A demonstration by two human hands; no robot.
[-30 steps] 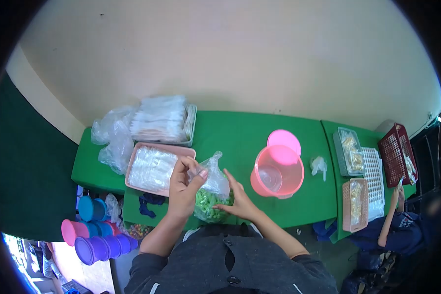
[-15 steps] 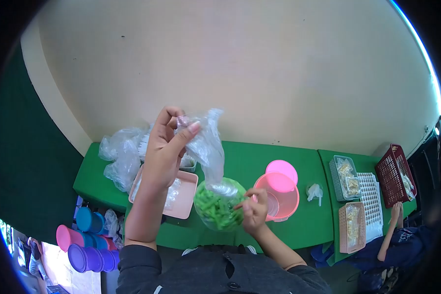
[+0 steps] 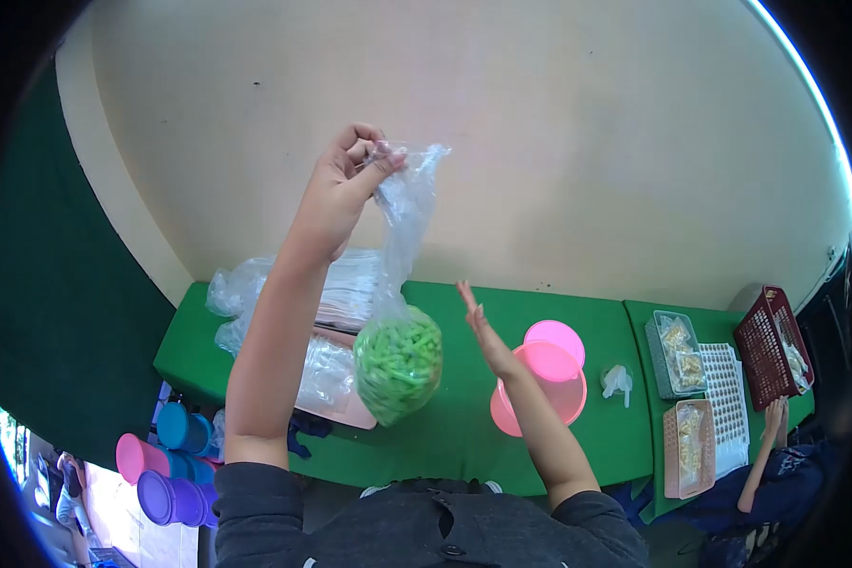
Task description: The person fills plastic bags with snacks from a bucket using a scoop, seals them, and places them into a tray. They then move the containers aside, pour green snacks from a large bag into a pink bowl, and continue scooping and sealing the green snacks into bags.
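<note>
My left hand [image 3: 355, 180] is raised in front of the wall, its fingers pinched on the top of a clear plastic bag [image 3: 399, 369]. Green pieces fill the lower part of the bag, which hangs above the green table and the edge of a pink tray [image 3: 358, 414]. Right of the bag, my right hand [image 3: 485, 331] is held up with its fingers stretched out, seen from the side, touching nothing. Just beyond it stands a pink tub [image 3: 570, 398] with a pink lid [image 3: 568, 337] behind it.
Plastic bags [image 3: 241, 289] lie at the table's left. At the right are a grey-green basket [image 3: 665, 379], a peach basket [image 3: 673, 473], a dark red basket [image 3: 753, 350] and another person's hands [image 3: 774, 421]. Stacked tubs [image 3: 172, 497] stand lower left.
My left hand has risen, lifting the bag of green pieces so it hangs full length. My right hand has come away from the bag, moved up and opened.
</note>
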